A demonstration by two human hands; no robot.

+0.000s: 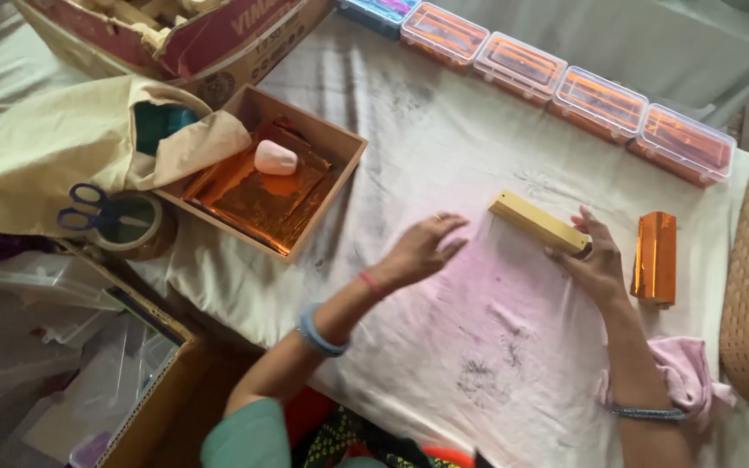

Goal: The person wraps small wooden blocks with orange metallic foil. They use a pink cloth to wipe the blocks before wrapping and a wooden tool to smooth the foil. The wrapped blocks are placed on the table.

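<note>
My right hand (595, 260) grips the near end of a long golden rectangular block (535, 221) that rests on the white cloth (444, 147). My left hand (422, 250) hovers over the cloth just left of the block, fingers spread, holding nothing. An orange foil-wrapped block (654, 257) lies to the right of my right hand. A pink stain marks the cloth between my hands.
A shallow cardboard tray (340, 143) with orange foil sheets (257, 195) and a pale pink stone (275, 158) stands at left. Blue-handled scissors (88, 208) lie on a tape roll. Several clear lidded boxes (600, 102) line the far edge. A pink cloth (682, 368) lies near right.
</note>
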